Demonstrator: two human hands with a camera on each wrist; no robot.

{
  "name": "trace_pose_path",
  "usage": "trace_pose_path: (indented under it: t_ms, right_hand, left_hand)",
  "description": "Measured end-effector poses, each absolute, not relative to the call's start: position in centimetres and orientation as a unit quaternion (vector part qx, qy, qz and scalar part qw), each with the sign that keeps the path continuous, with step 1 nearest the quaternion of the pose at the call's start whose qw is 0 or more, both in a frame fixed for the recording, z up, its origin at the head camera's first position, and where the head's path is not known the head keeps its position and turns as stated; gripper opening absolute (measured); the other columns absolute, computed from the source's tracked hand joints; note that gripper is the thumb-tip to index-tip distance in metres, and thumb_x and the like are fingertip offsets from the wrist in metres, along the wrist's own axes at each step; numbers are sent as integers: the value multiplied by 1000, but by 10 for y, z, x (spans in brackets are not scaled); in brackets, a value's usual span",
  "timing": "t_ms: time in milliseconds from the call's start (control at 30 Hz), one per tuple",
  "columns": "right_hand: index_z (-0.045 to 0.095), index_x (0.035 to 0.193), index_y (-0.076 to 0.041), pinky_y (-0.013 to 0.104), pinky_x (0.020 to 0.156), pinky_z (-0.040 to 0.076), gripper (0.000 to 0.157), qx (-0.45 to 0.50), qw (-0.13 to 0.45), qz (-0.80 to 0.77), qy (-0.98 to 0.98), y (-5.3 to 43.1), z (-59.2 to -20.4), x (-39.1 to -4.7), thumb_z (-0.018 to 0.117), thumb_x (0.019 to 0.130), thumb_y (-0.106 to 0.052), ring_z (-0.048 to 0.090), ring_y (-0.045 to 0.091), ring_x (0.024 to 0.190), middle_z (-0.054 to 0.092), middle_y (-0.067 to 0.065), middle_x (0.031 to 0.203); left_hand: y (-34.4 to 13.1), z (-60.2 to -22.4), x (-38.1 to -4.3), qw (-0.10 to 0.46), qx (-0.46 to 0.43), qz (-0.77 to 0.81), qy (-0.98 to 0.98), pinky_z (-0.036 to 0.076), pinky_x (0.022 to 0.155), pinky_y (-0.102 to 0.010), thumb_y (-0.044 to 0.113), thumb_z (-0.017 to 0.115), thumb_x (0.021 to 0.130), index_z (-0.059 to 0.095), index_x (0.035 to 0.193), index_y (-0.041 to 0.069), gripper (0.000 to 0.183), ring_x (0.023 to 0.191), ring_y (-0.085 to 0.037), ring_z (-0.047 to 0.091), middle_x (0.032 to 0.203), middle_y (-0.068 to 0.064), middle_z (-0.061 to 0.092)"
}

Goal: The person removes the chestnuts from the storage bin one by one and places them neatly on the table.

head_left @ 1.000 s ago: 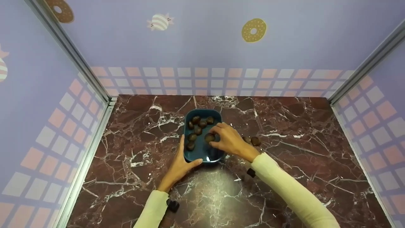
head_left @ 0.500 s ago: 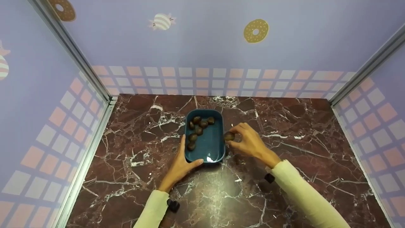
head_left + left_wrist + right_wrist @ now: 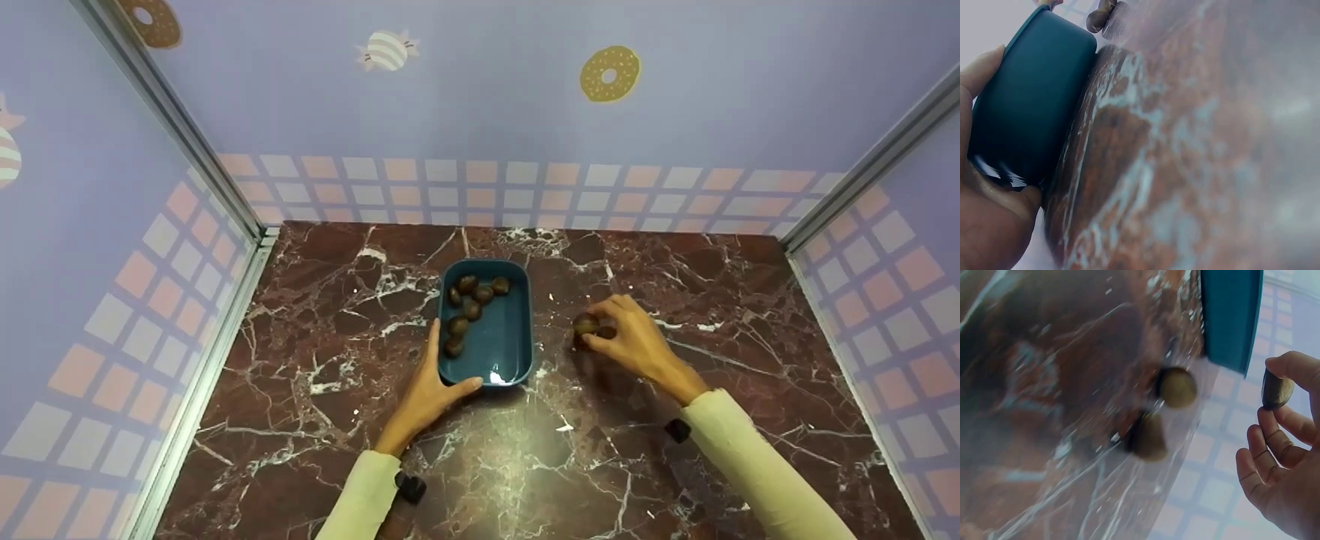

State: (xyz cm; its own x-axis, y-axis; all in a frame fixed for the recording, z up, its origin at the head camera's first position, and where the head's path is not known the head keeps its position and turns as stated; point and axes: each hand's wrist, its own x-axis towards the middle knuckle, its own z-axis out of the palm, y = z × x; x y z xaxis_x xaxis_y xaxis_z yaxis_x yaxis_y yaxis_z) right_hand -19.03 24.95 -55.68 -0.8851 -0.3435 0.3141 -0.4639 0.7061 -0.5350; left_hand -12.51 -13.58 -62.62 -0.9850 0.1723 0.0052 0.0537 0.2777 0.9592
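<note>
The right hand [image 3: 634, 341] is pinching a brown nut [image 3: 585, 324], now moving right of the frame's middle, away from the blue tub [image 3: 504, 339] (so it seems to be leaving the other nuts [image 3: 472, 310]). The left hand [image 3: 426, 394] is resting straight fingers along the tub's side.

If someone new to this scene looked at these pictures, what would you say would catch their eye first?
Probably the blue tray at the middle of the marbled tabletop, with brown chestnuts gathered mostly along its left and far sides. Next, the right hand pinching a single chestnut to the right of the tray, while the left hand rests against its near-left corner.
</note>
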Motion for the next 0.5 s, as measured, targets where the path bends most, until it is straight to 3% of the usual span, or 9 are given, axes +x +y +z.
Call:
trace_pose_path:
  t_ms: [500]
  right_hand:
    - [77,120,4,62,101,52,37,152,74,340,-925,308,-575,-193,91,86,0,67,45,114,76,21,116]
  left_hand:
    - [-134,-627,-126,38,72,590,804,14,131,-68,42,94,89,4,180,19,129,169,-40,7,185,-15,4]
